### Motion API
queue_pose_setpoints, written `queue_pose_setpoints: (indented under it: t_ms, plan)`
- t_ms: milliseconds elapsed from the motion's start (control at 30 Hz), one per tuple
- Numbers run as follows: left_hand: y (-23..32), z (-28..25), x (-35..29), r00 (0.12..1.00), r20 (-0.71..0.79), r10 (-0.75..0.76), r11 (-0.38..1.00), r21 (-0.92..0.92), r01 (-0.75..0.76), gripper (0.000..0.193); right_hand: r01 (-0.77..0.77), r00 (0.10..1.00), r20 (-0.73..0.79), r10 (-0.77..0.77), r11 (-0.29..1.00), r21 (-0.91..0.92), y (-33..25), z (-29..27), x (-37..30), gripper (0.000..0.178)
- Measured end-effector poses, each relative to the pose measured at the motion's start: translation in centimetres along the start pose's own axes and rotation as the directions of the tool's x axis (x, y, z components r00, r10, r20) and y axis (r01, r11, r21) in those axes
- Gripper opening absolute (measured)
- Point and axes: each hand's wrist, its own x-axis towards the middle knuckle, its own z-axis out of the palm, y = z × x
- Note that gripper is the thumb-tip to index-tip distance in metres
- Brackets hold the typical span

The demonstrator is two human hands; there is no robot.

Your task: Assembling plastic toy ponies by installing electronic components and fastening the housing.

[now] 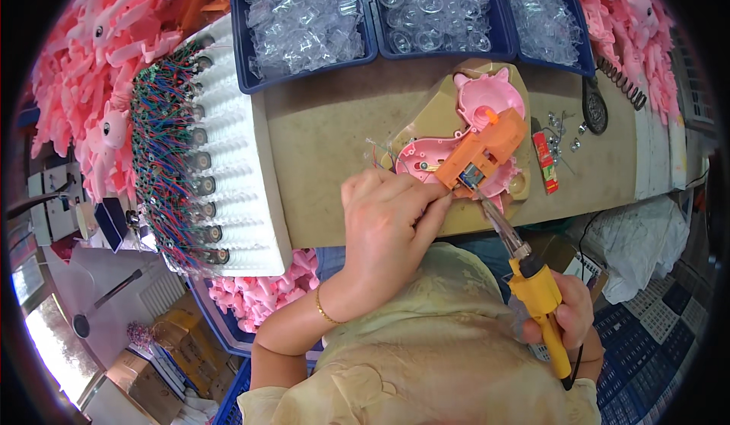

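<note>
My right hand [572,309] grips a yellow soldering iron [538,292] by its handle. The iron's tip reaches the small circuit board [472,174] set in an orange plastic housing [490,148]. My left hand [391,212] is closed at the housing's lower left corner, thumb and forefinger pinched together; what lies between the fingertips is hidden. Beneath the housing lies a pink plastic toy shell [493,94], its hollow side up, seated in a tan shaped holder [431,113]. Thin wires stick out to the left of the shell.
Blue bins [304,80] of clear plastic parts line the back. At left, a white foam tray [247,144] carries small round parts with coloured wires [163,159]. Pink toy parts [99,37] pile up on both sides. A red packet [545,163] and solder bits [557,132] lie right of the holder.
</note>
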Motion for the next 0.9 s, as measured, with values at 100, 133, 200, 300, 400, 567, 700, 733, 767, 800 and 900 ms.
queue_pose_setpoints:
  t_ms: [100, 133, 200, 300, 400, 567, 700, 733, 767, 800, 900]
  plan:
    - [0.0, -0.2, -0.3, 0.999, 0.041, -0.021, 1.0, 0.022, 0.02, 0.007, -0.108, 0.986, 0.139, 0.094, 0.989, 0.097, 0.3, -0.8, -0.6, 0.063]
    - [0.3, -0.4, -0.3, 0.999, 0.045, -0.015, 1.0, 0.021, 0.014, 0.007, -0.11, 0.986, 0.134, 0.097, 0.99, 0.093, 0.2, -1.0, -0.5, 0.063]
    - [1.0, -1.1, -0.5, 0.999, -0.026, 0.024, 0.986, 0.164, -0.019, 0.014, -0.231, 0.957, 0.206, 0.204, 0.966, 0.114, 0.1, -1.6, -0.3, 0.062]
    - [-0.4, -1.6, -3.7, 0.998, -0.043, 0.042, 0.999, 0.032, -0.04, 0.026, -0.551, 0.832, 0.252, 0.493, 0.786, 0.28, -0.9, -2.4, -0.8, 0.062]
    - [-0.4, -1.3, -3.8, 0.991, -0.016, -0.136, 0.937, -0.327, 0.123, 0.022, -0.43, 0.901, 0.057, 0.43, 0.865, 0.259, -0.1, -1.8, -4.1, 0.065]
    - [1.1, -1.5, -0.8, 0.837, 0.246, -0.488, 0.481, -0.725, 0.493, 0.007, -0.189, 0.962, -0.134, 0.236, 0.937, 0.294, 1.3, -0.5, -2.2, 0.065]
    - [0.8, -1.4, 0.5, 0.995, 0.044, -0.092, 0.981, -0.166, 0.098, 0.003, -0.275, 0.941, -0.083, 0.329, 0.884, 0.378, 1.0, -1.2, -1.9, 0.065]
    - [0.9, -1.4, 0.7, 0.997, 0.048, -0.061, 0.995, -0.082, 0.064, 0.004, -0.226, 0.953, -0.111, 0.282, 0.907, 0.356, 1.2, -1.0, -1.3, 0.065]
    - [1.0, -1.3, 0.8, 0.997, 0.051, -0.061, 0.994, -0.082, 0.065, 0.004, -0.178, 0.963, -0.137, 0.234, 0.926, 0.333, 1.2, -1.0, -1.0, 0.064]
    - [1.0, -1.1, 0.8, 0.998, 0.05, -0.028, 0.998, -0.056, 0.031, 0.006, -0.18, 0.962, -0.138, 0.236, 0.925, 0.334, 0.8, -1.4, -1.2, 0.064]
    - [1.1, -0.9, 0.8, 0.999, 0.041, -0.006, 0.999, -0.034, 0.007, 0.009, -0.463, 0.876, 0.083, 0.475, 0.78, 0.421, 0.3, -2.1, -1.2, 0.063]
